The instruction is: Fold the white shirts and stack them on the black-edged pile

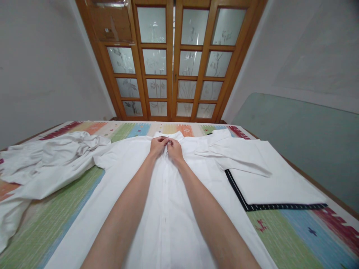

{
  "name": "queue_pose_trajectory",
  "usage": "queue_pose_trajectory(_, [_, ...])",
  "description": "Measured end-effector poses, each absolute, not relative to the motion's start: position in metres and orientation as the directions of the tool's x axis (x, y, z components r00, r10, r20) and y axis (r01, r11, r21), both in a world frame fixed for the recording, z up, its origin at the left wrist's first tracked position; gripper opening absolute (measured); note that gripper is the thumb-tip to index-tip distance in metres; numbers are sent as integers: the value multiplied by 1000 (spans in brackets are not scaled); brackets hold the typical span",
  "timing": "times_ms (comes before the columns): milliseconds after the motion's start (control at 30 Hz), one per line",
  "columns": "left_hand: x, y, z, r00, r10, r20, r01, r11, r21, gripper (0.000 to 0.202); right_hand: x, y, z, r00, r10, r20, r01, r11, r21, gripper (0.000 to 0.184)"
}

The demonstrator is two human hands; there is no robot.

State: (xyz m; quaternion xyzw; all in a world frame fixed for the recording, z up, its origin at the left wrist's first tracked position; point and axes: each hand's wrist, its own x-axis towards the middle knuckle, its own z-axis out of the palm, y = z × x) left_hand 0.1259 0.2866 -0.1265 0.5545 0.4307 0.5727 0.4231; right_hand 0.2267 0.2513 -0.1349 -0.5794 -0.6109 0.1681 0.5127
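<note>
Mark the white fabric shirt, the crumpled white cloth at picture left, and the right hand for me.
White fabric shirt (165,196), head view: front placket, midway down.
Crumpled white cloth (57,155), head view: bunched upper part.
Right hand (175,149), head view: back of the hand.

On the multicoloured striped cover (276,235) are laid crumpled white cloth (53,157) towards its left edge, a white collared shirt (165,201) and, rightward, black-bordered white fabric (280,188).

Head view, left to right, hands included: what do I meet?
Crumpled white cloth → left hand → right hand → flat white cloth with black edging. The shirt spreads beneath both hands, so it's left out.
</note>
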Motion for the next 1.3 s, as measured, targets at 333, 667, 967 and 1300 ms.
queue_pose_trajectory(333, [126,295,-129,-16,966,260,49,-259,965,23,226,252,-134,217,884,413,488,268,-831,32])
queue_pose_trajectory(667, [124,295,-128,2,952,307,147,-304,941,17,227,248,-130,241,892,382,424,257,-868,26])
queue_pose_trajectory(967, [126,285,-121,-4,906,422,352,-394,849,11,228,250,-129,273,896,349,399,225,-889,26])
queue_pose_trajectory(1300, [128,283,-120,114,909,402,518,-400,756,14,227,253,-134,323,871,371,471,192,-861,23])
